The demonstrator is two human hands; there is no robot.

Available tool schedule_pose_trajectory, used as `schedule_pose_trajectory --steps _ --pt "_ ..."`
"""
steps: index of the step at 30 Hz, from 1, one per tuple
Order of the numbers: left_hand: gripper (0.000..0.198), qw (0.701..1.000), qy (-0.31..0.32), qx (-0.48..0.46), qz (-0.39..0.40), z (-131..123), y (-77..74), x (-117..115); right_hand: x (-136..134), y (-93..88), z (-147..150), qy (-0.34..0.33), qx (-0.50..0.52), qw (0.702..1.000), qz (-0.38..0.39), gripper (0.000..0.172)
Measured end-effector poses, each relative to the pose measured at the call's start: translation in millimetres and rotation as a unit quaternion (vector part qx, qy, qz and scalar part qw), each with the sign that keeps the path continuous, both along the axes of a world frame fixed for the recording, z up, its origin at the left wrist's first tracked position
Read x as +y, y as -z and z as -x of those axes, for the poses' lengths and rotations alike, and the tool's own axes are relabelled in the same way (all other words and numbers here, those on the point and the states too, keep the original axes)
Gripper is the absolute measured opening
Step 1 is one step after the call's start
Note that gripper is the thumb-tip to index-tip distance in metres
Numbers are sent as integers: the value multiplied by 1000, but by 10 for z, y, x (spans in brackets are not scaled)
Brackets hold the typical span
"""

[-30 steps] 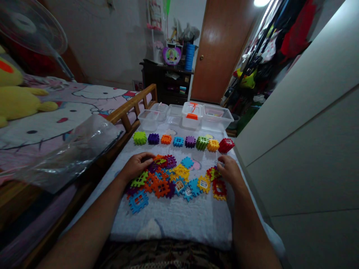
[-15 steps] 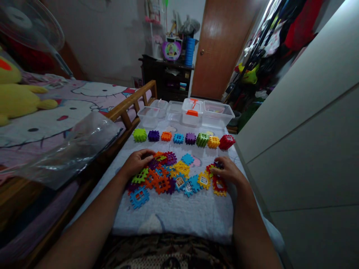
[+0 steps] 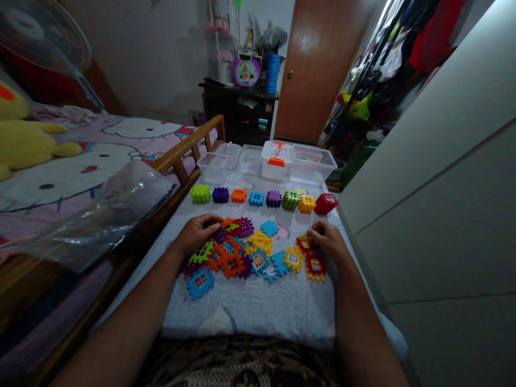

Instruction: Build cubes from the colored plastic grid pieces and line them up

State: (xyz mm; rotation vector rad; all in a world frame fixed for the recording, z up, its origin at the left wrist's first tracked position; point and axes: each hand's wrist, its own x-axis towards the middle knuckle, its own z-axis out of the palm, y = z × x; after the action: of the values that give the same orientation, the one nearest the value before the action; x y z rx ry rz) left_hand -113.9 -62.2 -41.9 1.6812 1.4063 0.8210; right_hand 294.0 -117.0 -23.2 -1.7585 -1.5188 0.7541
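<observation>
Loose plastic tiles in several colours lie in a pile on the cloth-covered table, among them an orange tile (image 3: 233, 264), a blue tile (image 3: 200, 283) and a yellow tile (image 3: 293, 259). My left hand (image 3: 198, 232) rests at the pile's upper left, fingers apart, touching the tiles by a purple one (image 3: 244, 228). At the right end my right hand (image 3: 327, 237) is over the red tiles (image 3: 315, 264), its fingers apart at their upper edge. Behind the pile stands a row of stacked tiles, from a lime stack (image 3: 201, 194) to a red stack (image 3: 325, 203).
Clear plastic boxes (image 3: 313, 165) stand at the table's far end, one with an orange-latched lid (image 3: 276, 153). A wooden bed rail (image 3: 189, 141) and a plastic bag (image 3: 105, 220) are on the left. A white cabinet (image 3: 435, 188) flanks the right side.
My right hand has shifted slightly right and its fingers have lifted off the red tiles, uncovering more of them. My left hand has stayed in place.
</observation>
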Motion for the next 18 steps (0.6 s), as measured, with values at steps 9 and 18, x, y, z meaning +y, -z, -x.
schedule_pose_trajectory --steps 9,18 --pt "51 1000 -5 -3 -1 -6 3 4 85 80 -36 41 -100 986 -129 11" --pt "50 1000 -10 -12 4 -20 -23 -19 19 15 -86 -20 -255 966 -18 30"
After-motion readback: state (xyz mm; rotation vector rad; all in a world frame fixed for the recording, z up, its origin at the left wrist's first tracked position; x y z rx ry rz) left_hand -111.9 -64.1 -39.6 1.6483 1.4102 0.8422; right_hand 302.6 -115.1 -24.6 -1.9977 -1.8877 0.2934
